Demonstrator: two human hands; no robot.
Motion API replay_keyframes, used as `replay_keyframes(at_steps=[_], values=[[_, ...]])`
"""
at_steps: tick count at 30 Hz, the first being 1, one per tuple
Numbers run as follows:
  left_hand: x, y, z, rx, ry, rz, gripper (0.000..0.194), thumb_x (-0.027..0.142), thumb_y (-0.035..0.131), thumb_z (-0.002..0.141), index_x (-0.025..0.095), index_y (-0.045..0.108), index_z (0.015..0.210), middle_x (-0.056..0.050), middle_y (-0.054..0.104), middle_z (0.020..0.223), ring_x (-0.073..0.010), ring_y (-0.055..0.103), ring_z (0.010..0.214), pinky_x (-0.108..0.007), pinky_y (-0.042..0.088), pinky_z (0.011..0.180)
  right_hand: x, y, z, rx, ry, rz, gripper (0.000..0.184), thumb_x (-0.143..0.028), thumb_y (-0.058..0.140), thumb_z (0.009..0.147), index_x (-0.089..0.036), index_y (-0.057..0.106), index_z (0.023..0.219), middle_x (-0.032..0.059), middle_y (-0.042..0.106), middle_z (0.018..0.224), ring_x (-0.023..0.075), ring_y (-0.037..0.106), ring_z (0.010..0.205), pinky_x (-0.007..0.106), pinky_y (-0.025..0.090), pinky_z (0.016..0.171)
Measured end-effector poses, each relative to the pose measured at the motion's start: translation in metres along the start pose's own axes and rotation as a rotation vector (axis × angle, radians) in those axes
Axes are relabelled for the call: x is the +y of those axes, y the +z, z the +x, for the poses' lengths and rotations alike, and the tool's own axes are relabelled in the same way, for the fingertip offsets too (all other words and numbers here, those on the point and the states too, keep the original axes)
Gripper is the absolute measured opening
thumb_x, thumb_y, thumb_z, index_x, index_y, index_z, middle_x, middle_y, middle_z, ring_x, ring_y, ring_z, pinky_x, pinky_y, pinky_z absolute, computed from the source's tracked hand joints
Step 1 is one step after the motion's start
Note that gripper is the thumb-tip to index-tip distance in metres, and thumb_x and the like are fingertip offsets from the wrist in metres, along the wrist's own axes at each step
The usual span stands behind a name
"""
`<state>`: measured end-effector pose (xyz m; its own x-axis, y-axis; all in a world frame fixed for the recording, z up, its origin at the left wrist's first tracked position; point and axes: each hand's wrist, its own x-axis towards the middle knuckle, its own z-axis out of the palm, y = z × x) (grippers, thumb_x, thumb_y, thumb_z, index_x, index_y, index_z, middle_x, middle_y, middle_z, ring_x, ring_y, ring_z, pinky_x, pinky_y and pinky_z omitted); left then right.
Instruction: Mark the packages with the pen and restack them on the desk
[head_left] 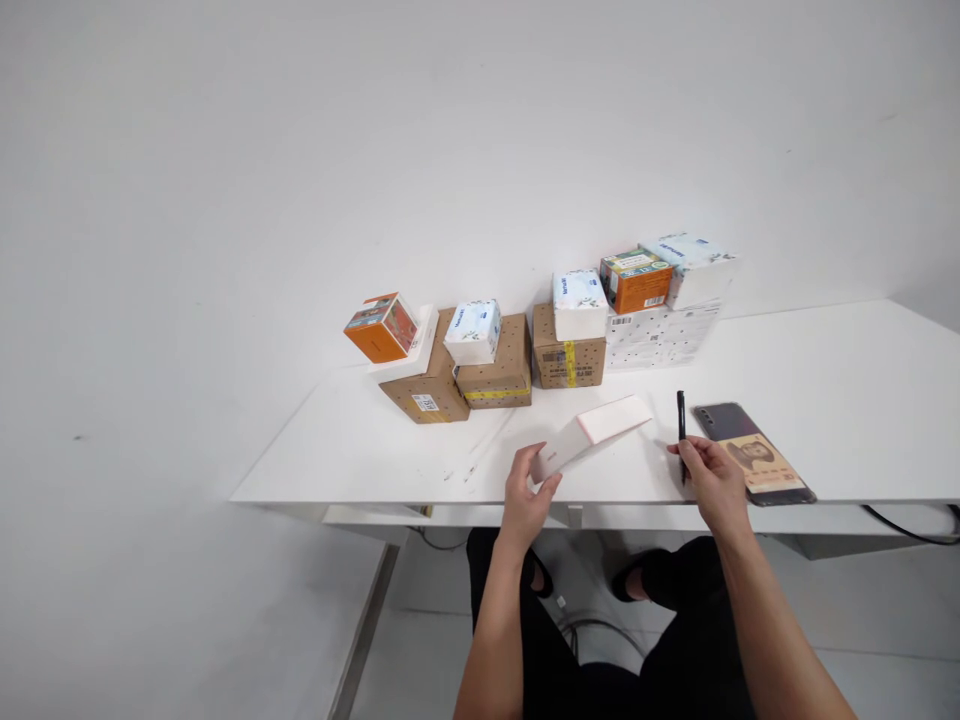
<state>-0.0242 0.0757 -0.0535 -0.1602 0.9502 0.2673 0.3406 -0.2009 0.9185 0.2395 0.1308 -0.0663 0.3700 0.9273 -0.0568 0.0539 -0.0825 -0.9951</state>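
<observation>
With thumb and fingers, my left hand (pixel 528 493) grips the near end of a flat white box (pixel 589 437), which is tilted above or on the white table (pixel 420 470). My right hand (pixel 712 482) pinches a black pen (pixel 681 412) upright between thumb and fingers, near the table's front edge. Just right of that hand lies a phone (pixel 754 455) with dark glass at the top and a tan picture on its lower part.
Cardboard boxes (pixel 495 375) stand along the wall, topped by white floral tissue packs (pixel 580 300) and orange boxes (pixel 379 328). A white patterned box (pixel 656 338) is at the back right. A black cable (pixel 911 532) hangs below the table at right.
</observation>
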Motion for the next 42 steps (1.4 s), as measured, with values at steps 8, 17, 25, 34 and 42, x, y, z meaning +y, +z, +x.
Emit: replay_keyframes(at_steps=[8,17,25,34,42], values=[[0.031,-0.033,-0.004,-0.032,0.082,0.282,0.046,0.023,0.056,0.086,0.028,0.045,0.13,-0.008,0.053,0.126,-0.0224,0.049,0.122,-0.038,0.039,0.103,0.008,0.0,0.003,0.021,0.004,0.062,0.043,-0.052,0.069,0.069,-0.015,0.065,0.09,0.0076,0.071,0.081,0.0105,0.048,0.056,0.023,0.039,0.049],[-0.011,-0.031,-0.018,0.044,-0.171,0.047,0.068,0.028,0.063,0.08,0.025,0.031,0.139,-0.011,0.046,0.134,-0.0216,0.049,0.123,-0.036,0.041,0.1,-0.006,-0.007,0.002,0.014,0.203,0.58,0.044,-0.037,0.088,0.049,-0.016,0.067,0.082,0.0013,0.068,0.073,0.0069,0.056,0.057,0.014,0.042,0.043],[-0.003,-0.031,-0.018,-0.034,-0.281,0.082,0.035,0.034,0.063,0.079,0.02,0.051,0.109,-0.006,0.065,0.1,-0.0201,0.062,0.091,-0.035,0.049,0.083,-0.053,0.011,-0.024,-0.098,0.169,0.73,0.034,-0.032,0.086,0.055,-0.017,0.06,0.071,-0.001,0.063,0.072,0.0059,0.055,0.059,0.016,0.047,0.05],[-0.002,-0.004,-0.008,-0.11,-0.196,-0.1,0.06,0.032,0.066,0.079,0.024,0.042,0.133,-0.011,0.058,0.125,-0.0233,0.059,0.108,-0.038,0.049,0.091,-0.085,0.052,-0.046,-0.368,-0.263,0.373,0.02,-0.039,0.058,0.087,-0.02,0.065,0.091,0.0011,0.063,0.07,0.0132,0.06,0.062,0.027,0.048,0.06],[-0.01,0.022,-0.017,0.207,0.171,-0.059,0.042,0.035,0.058,0.086,0.025,0.045,0.125,-0.013,0.039,0.134,-0.0244,0.042,0.127,-0.044,0.04,0.102,-0.082,0.089,-0.041,-0.535,-0.511,-0.043,0.021,-0.035,0.05,0.089,-0.021,0.055,0.075,-0.0002,0.059,0.065,0.0131,0.056,0.06,0.024,0.043,0.056]])
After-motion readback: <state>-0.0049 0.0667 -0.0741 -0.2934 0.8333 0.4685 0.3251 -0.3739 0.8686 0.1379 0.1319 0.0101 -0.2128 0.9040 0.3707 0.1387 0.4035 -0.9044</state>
